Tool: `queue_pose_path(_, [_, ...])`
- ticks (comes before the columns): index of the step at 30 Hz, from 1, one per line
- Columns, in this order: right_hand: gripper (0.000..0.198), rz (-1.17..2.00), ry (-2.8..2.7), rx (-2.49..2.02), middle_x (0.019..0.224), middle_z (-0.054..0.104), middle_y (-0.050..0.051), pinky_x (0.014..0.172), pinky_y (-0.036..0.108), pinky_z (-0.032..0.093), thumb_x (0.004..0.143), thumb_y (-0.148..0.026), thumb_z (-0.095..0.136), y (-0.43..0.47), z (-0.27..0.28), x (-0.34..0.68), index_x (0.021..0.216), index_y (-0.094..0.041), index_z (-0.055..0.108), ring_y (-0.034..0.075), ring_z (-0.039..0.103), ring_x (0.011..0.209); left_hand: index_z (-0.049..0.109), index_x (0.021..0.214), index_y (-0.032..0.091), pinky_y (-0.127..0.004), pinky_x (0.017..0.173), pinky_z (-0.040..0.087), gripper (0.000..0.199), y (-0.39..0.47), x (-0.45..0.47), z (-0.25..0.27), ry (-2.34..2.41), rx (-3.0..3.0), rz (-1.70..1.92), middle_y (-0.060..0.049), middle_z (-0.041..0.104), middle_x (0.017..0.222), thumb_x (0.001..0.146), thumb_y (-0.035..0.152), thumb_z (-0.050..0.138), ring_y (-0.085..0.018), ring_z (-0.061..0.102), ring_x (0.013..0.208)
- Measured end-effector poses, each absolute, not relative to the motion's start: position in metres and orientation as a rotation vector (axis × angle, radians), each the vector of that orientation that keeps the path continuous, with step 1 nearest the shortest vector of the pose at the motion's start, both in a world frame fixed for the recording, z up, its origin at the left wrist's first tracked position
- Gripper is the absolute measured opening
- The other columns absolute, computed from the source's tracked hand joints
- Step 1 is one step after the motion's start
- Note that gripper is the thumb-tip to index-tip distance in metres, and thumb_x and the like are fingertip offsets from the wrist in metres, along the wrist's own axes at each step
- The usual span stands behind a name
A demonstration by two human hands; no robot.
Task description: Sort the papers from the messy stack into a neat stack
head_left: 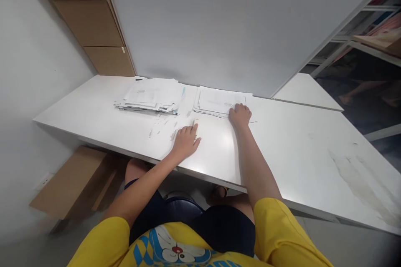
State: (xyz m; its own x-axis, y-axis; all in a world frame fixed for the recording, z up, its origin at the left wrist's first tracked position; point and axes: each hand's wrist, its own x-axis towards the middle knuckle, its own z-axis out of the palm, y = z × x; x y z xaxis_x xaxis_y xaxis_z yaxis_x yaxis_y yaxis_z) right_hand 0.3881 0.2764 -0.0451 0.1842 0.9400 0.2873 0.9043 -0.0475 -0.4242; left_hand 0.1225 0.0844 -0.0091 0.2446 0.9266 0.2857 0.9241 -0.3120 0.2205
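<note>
My left hand (185, 142) rests low on the table, fingers bent over a small cream-coloured object (196, 122). Most of that object is hidden, so its kind cannot be made out. My right hand (240, 114) has its fingers curled at the near right corner of a low stack of white paper sheets (213, 99). The thumb is at the sheets' front edge. To the left lies a thicker, uneven stack of paper sheets (148, 94), touched by neither hand.
The white table (282, 146) has dark scuffs near the left stack and a stained patch at right. A grey panel (203, 25) stands behind it. Cardboard boxes (103, 23) are piled at back left; another cardboard piece (67, 179) is below. Shelves (351, 41) stand at right.
</note>
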Motion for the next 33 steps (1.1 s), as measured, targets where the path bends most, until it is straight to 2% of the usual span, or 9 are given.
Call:
queue_pose_path(3, [0.055, 0.121, -1.766, -2.001, 0.154, 0.041, 0.018, 0.113, 0.057, 0.027, 0.093, -0.040, 0.030, 0.276, -0.046, 0.387, 0.135, -0.013, 0.053, 0.035, 0.033, 0.141, 0.037, 0.149, 0.015, -0.044, 0.099, 0.041, 0.056, 0.085, 0.123, -0.009, 1.832, 2.472, 0.578, -0.014, 0.061, 0.129, 0.099, 0.039, 0.042, -0.029, 0.052, 0.120])
queue_pose_path(8, [0.060, 0.130, -1.698, -1.996, 0.158, 0.035, 0.022, 0.116, 0.058, 0.023, 0.096, -0.044, 0.027, 0.275, -0.045, 0.388, 0.139, -0.010, 0.050, 0.035, 0.030, 0.145, 0.037, 0.149, 0.015, -0.044, 0.099, 0.041, 0.055, 0.084, 0.123, -0.010, 1.832, 2.472, 0.590, -0.014, 0.061, 0.129, 0.099, 0.039, 0.043, -0.029, 0.053, 0.119])
queue_pose_path(13, [0.064, 0.136, -1.978, -1.708, 0.159, 0.037, 0.013, 0.122, 0.054, 0.016, 0.091, -0.054, 0.043, 0.268, -0.045, 0.387, 0.143, -0.017, 0.048, 0.030, 0.030, 0.148, 0.037, 0.148, 0.016, -0.043, 0.099, 0.041, 0.055, 0.083, 0.123, -0.009, 1.821, 2.467, 0.586, -0.014, 0.061, 0.129, 0.099, 0.039, 0.043, -0.028, 0.053, 0.120])
queue_pose_path(15, [0.062, 0.165, -2.095, -1.621, 0.156, 0.043, 0.011, 0.121, 0.053, 0.019, 0.088, -0.053, 0.050, 0.266, -0.044, 0.386, 0.141, -0.019, 0.052, 0.030, 0.035, 0.146, 0.036, 0.149, 0.016, -0.043, 0.099, 0.041, 0.055, 0.083, 0.123, -0.008, 1.816, 2.455, 0.578, -0.014, 0.061, 0.129, 0.099, 0.039, 0.042, -0.028, 0.052, 0.120])
queue_pose_path(17, [0.055, 0.182, -2.105, -1.591, 0.150, 0.051, 0.012, 0.119, 0.053, 0.027, 0.088, -0.048, 0.052, 0.264, -0.042, 0.384, 0.135, -0.019, 0.059, 0.031, 0.042, 0.141, 0.035, 0.149, 0.017, -0.043, 0.100, 0.041, 0.055, 0.083, 0.123, -0.006, 1.814, 2.443, 0.564, -0.013, 0.061, 0.129, 0.100, 0.039, 0.041, -0.028, 0.052, 0.121])
queue_pose_path(23, [0.034, 0.224, -2.000, -1.623, 0.133, 0.066, 0.007, 0.103, 0.042, 0.044, 0.088, -0.039, 0.057, 0.259, -0.033, 0.382, 0.113, -0.022, 0.073, 0.029, 0.057, 0.123, 0.036, 0.149, 0.017, -0.042, 0.100, 0.041, 0.055, 0.086, 0.124, -0.004, 1.827, 2.454, 0.544, -0.013, 0.060, 0.130, 0.098, 0.038, 0.043, -0.029, 0.052, 0.121])
queue_pose_path(27, [0.032, 0.311, -1.936, -1.666, 0.129, 0.068, 0.004, 0.097, 0.037, 0.046, 0.087, -0.042, 0.057, 0.260, -0.030, 0.384, 0.108, -0.024, 0.074, 0.026, 0.059, 0.118, 0.036, 0.149, 0.017, -0.043, 0.100, 0.041, 0.055, 0.085, 0.124, -0.007, 1.824, 2.445, 0.554, -0.014, 0.060, 0.130, 0.099, 0.039, 0.043, -0.029, 0.052, 0.122])
queue_pose_path(33, [0.041, 0.273, -1.947, -1.695, 0.126, 0.069, 0.009, 0.096, 0.039, 0.046, 0.086, -0.043, 0.057, 0.267, -0.035, 0.380, 0.117, -0.020, 0.071, 0.028, 0.061, 0.113, 0.033, 0.152, 0.019, -0.044, 0.102, 0.043, 0.065, 0.090, 0.118, -0.004, 1.769, 2.383, 0.500, -0.012, 0.064, 0.126, 0.095, 0.044, 0.049, -0.029, 0.055, 0.120])
